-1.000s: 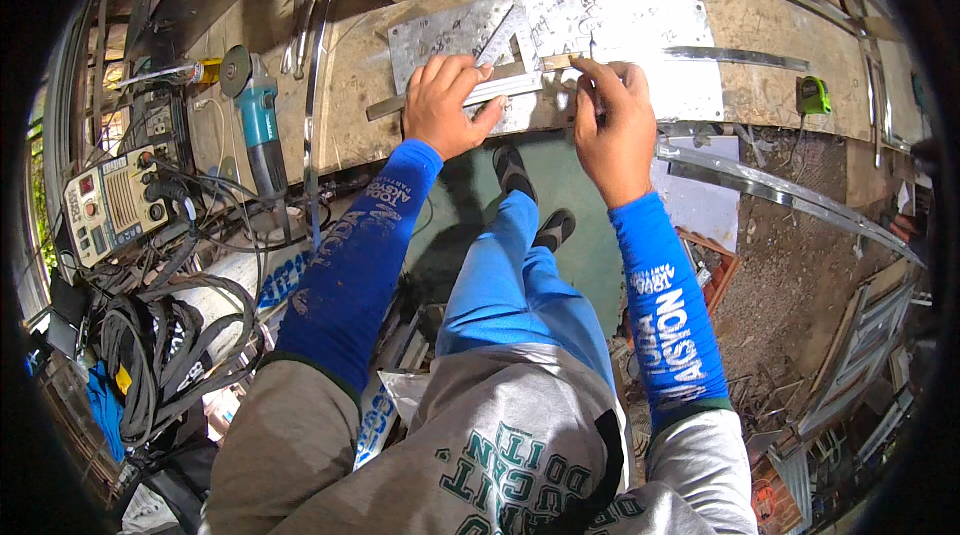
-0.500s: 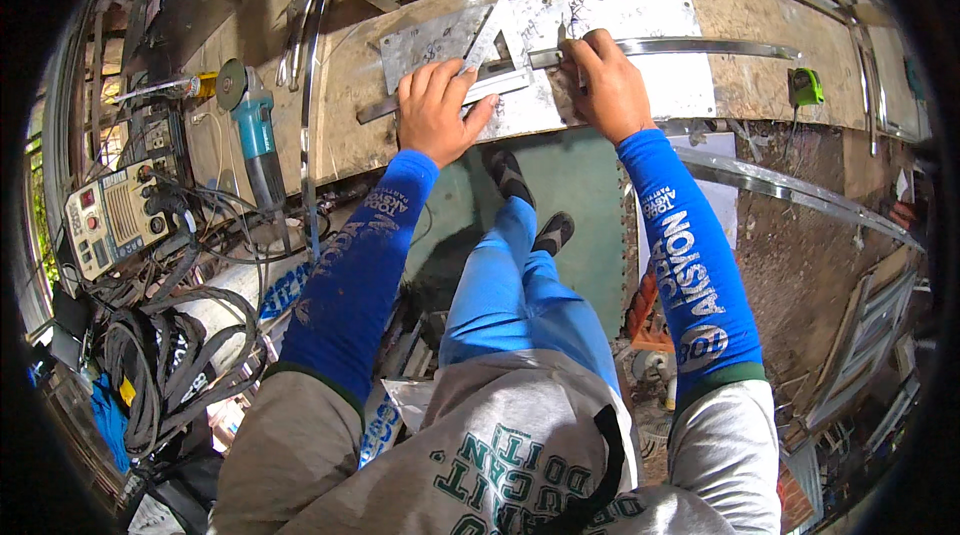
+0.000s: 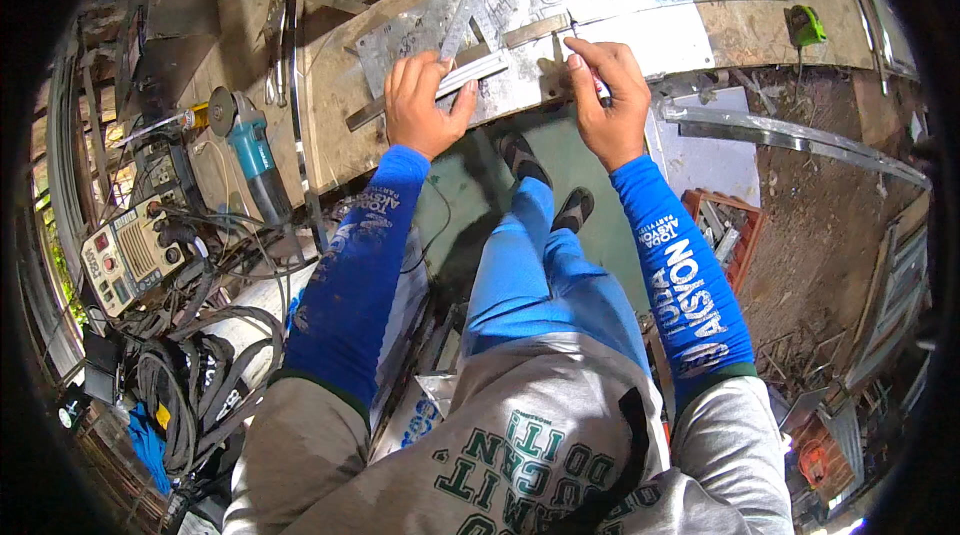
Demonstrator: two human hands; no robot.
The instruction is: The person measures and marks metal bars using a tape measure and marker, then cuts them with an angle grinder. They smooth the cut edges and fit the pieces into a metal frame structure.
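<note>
Left hand (image 3: 420, 107) lay spread over square (image 3: 482, 73), atop plate (image 3: 665, 43). Right hand (image 3: 617, 100) pinched slim tool (image 3: 602, 89). Keeping square still seemed advisable.

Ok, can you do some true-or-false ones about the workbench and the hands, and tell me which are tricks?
1. The left hand touches the silver, triangular metal square. True.
2. The right hand is empty. False: it holds a slim tool with a dark point.
3. The teal-and-black angle grinder is left of both hands. True.
4. The bright-green, boxy tape measure is left of the square. False: it is to the right.
</note>
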